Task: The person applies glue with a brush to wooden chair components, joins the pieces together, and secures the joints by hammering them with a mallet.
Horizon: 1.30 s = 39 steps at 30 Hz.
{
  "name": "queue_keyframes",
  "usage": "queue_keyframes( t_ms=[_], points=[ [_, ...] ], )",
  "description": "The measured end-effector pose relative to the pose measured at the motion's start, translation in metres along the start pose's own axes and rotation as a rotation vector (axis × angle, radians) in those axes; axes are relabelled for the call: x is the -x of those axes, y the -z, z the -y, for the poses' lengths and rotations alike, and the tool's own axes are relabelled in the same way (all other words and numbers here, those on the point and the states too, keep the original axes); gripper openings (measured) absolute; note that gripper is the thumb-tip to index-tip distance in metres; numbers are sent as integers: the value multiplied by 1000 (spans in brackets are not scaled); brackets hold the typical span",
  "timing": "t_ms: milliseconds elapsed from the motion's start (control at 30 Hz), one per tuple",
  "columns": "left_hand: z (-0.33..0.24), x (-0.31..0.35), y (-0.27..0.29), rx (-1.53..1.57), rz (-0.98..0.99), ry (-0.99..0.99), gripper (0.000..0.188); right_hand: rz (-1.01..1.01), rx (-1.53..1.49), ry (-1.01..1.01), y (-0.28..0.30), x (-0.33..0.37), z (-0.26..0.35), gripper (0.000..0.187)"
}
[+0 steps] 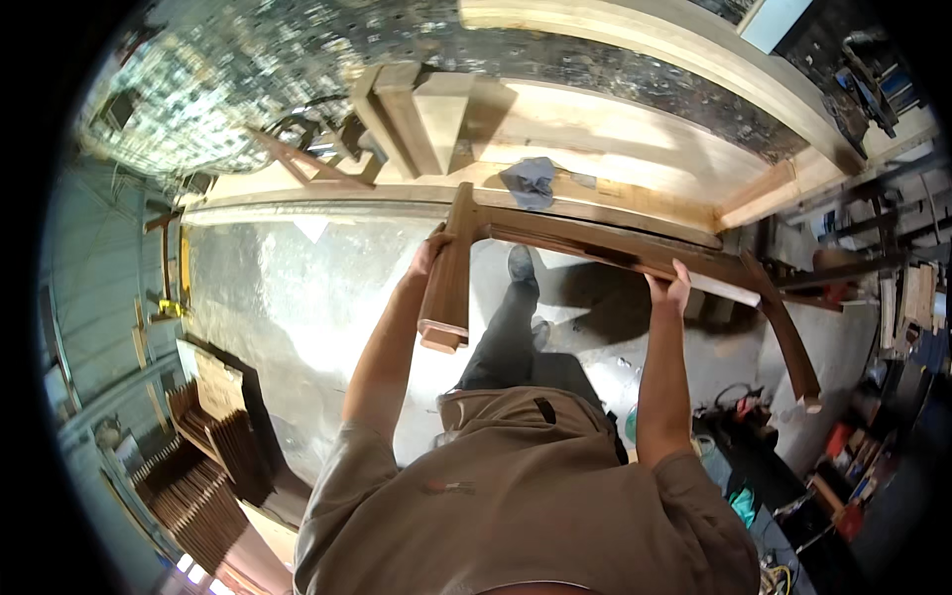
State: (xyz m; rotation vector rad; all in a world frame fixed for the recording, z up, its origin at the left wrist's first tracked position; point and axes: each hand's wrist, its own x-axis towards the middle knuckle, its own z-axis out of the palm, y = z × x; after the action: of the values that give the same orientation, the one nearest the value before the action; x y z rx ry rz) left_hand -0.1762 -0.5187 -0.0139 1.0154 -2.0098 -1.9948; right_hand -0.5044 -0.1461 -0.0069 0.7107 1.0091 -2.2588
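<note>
Both my hands hold a dark brown wooden furniture frame (pixel 605 245) in front of me, beside the workbench edge. A thick straight leg (pixel 448 283) forms its left end, and a slimmer curved leg (pixel 790 347) hangs at its right end. My left hand (pixel 430 252) is wrapped round the left leg near its joint with the long rail. Under the rail, toward the right, my right hand (pixel 670 286) grips its lower edge with the thumb up. A pale strip (pixel 724 289) shows along the rail just right of that hand.
The pale wooden workbench (pixel 615 129) runs across the far side, bearing a grey cloth (pixel 531 182) and upright wooden blocks (pixel 412 114). Slatted brown wooden parts (pixel 198 461) are stacked at lower left. Tools and cables (pixel 739 412) clutter the right.
</note>
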Motion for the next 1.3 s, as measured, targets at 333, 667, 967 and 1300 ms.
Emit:
queue_keyframes(
  t_ms=[333,667,967,1300],
  points=[
    [6,-73,32,476,-98,505,25,-392,99,-7,-42,-98,-27,55],
    [-48,-125,35,1003,-218,628,41,-182,374,-153,-110,-165,-18,29],
    [-101,-147,-36,214,-463,444,70,7,59,-299,-86,-236,-22,21],
    [-117,-201,-93,359,-398,225,73,-82,135,-408,-119,-260,4,34]
  ],
)
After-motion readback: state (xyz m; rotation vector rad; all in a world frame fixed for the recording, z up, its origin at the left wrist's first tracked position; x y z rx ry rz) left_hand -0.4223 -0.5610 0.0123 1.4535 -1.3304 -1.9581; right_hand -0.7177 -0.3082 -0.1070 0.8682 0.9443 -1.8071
